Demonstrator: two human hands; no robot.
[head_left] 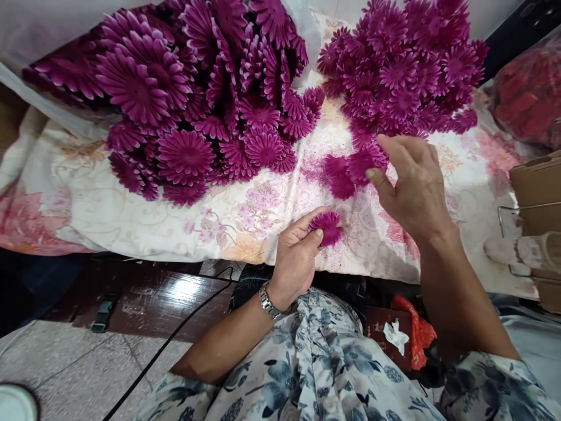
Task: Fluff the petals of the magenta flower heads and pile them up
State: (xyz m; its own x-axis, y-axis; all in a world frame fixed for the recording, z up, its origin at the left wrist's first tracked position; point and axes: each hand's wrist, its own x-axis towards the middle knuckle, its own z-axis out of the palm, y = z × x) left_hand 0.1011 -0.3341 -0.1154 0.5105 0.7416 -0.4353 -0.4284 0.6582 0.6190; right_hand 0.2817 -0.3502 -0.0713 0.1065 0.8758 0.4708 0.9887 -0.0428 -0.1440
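Observation:
My left hand (298, 257), with a metal-band watch on its wrist, pinches a small purple artificial flower (329, 227) between thumb and fingers near the front edge of the table. To its upper right, my right hand (412, 181) is open, thumb and forefinger apart, over the edge of a few loose purple flower pieces (340, 175) on the cloth. The thumb tip overlaps one piece; whether it touches is hard to tell. Beyond this hand rises a heap of purple flowers (398, 70). On the left, larger purple flower layers (186, 155) spill from a clear plastic bag (92, 126).
A floral cloth (245, 216) with purple dust covers the table. At right are a bag of red pieces (528, 93), a cardboard box (537, 181), and a clear cup-like object (526, 251) by a wire frame. A red plastic bag (418, 336) lies below the table edge.

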